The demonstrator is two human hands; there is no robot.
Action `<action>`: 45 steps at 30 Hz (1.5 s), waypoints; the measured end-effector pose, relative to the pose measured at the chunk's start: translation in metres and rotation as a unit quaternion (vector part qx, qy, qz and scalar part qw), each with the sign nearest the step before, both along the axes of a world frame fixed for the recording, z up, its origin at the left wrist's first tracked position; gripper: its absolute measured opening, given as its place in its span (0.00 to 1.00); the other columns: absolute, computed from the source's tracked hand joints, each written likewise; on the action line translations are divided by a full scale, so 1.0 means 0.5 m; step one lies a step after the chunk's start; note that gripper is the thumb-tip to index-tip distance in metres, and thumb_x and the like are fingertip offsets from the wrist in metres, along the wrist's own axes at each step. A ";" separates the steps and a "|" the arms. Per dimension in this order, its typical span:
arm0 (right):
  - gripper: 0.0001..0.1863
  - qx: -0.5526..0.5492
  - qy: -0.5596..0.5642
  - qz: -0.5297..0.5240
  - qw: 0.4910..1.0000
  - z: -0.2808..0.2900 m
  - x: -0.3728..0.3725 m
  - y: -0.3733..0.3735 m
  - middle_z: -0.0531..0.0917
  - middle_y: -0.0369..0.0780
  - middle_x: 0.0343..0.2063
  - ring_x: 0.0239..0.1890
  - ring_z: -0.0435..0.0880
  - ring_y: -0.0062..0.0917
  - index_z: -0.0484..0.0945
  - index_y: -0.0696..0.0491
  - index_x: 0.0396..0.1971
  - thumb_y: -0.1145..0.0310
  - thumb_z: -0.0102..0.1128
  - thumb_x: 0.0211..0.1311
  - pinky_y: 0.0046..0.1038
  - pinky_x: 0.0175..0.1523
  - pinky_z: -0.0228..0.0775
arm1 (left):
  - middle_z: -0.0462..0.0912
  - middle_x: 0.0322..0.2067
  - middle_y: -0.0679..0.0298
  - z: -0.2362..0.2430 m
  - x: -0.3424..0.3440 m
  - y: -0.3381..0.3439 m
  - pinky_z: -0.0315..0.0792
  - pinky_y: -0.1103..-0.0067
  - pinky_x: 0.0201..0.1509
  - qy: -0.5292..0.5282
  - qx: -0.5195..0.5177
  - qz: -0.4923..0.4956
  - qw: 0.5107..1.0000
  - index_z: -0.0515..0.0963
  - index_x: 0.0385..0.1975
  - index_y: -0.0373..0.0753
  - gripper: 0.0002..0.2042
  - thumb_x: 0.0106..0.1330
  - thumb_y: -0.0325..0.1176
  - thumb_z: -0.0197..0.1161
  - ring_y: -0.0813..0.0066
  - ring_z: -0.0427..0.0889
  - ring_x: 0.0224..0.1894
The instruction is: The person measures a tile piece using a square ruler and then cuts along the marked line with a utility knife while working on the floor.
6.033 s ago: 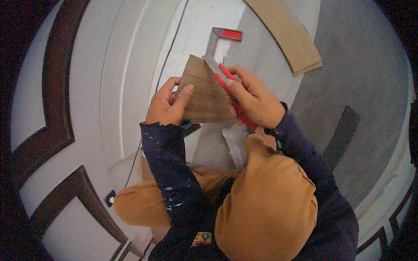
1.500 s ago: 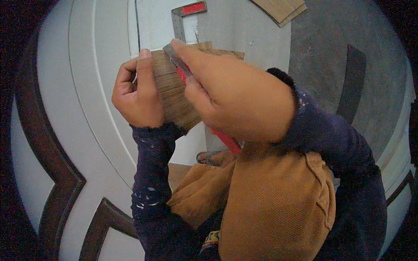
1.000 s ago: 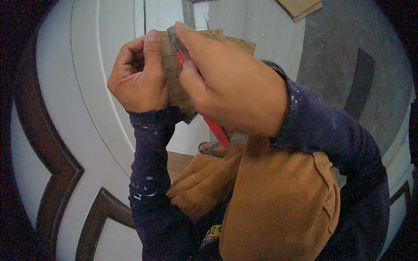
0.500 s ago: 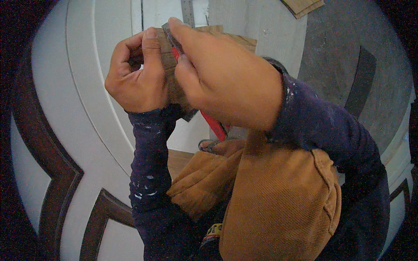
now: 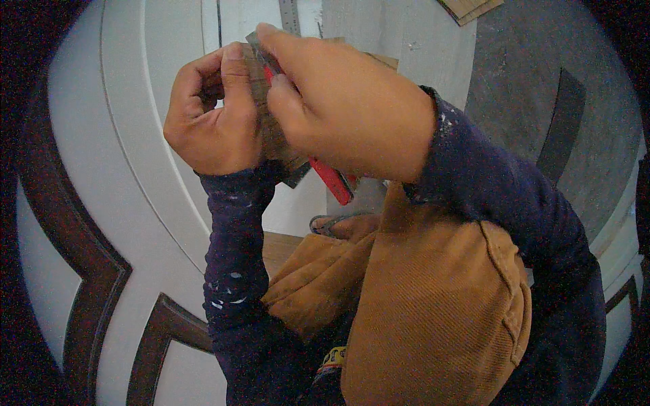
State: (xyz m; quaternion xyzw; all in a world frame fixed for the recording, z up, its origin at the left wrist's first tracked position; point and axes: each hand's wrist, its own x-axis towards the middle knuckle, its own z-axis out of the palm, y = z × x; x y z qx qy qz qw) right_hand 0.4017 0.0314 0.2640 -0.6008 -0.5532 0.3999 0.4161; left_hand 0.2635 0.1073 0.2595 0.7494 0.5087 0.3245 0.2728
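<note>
A wood-grain plank piece (image 5: 273,139) is gripped at its left side by my left hand (image 5: 220,125), thumb on top and fingers curled round the edge. My right hand (image 5: 359,101) is closed on a red utility knife (image 5: 333,184). The knife's grey front end lies along the plank's upper part, close to my left thumb. Its red back end sticks out below my right palm. Most of the plank is hidden under my right hand, and I cannot tell how deep the blade goes.
A metal ruler (image 5: 290,17) lies beyond my hands. Wood-grain planks (image 5: 470,8) are at the far right, and a dark strip (image 5: 562,125) rests on the grey floor (image 5: 511,74). White panels with dark brown trim (image 5: 101,250) stand left. A sandalled foot (image 5: 349,224) is below the knife.
My right hand has shifted slightly left and up with the knife, and more of the red handle now shows below it. My left hand and the plank have barely moved.
</note>
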 end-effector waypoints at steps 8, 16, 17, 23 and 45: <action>0.18 -0.001 0.008 -0.020 1.000 -0.024 0.003 0.000 0.82 0.57 0.31 0.34 0.85 0.52 0.74 0.65 0.44 0.66 0.55 0.61 0.45 0.43 0.78 | 0.86 0.29 0.63 -0.009 -0.004 0.001 0.78 0.81 0.39 -0.001 0.017 -0.026 1.000 0.84 0.33 0.33 0.07 0.66 0.31 0.69 0.79 0.83 0.30; 0.24 -0.013 0.058 -0.003 0.998 -0.081 0.003 0.003 0.84 0.51 0.34 0.36 0.86 0.38 0.67 0.63 0.62 0.63 0.48 0.73 0.35 0.43 0.76 | 0.86 0.34 0.62 0.023 -0.074 0.014 0.78 0.80 0.42 0.095 -0.063 -0.140 0.984 0.80 0.55 0.36 0.18 0.64 0.28 0.68 0.77 0.84 0.37; 0.24 0.059 0.073 -0.052 0.994 -0.115 0.004 -0.005 0.84 0.48 0.31 0.32 0.86 0.34 0.67 0.62 0.63 0.62 0.46 0.75 0.32 0.39 0.77 | 0.86 0.35 0.62 0.002 -0.086 0.008 0.78 0.80 0.44 0.049 -0.131 -0.137 0.981 0.78 0.59 0.37 0.21 0.64 0.27 0.67 0.76 0.84 0.38; 0.24 -0.162 0.455 -0.071 0.873 -0.057 0.077 -0.068 0.82 0.44 0.20 0.15 0.80 0.26 0.67 0.58 0.64 0.58 0.44 0.78 0.23 0.26 0.76 | 0.87 0.36 0.58 -0.037 -0.117 0.019 0.77 0.77 0.47 0.020 -0.206 -0.072 0.976 0.80 0.52 0.34 0.16 0.66 0.30 0.63 0.75 0.85 0.38; 0.13 -0.029 -0.041 -0.015 0.999 -0.039 0.011 -0.091 0.81 0.56 0.28 0.30 0.80 0.57 0.70 0.56 0.50 0.68 0.53 0.70 0.52 0.33 0.71 | 0.83 0.25 0.50 0.032 -0.046 -0.004 0.74 0.71 0.33 0.152 -0.099 -0.141 0.973 0.81 0.37 0.34 0.10 0.69 0.36 0.60 0.59 0.85 0.27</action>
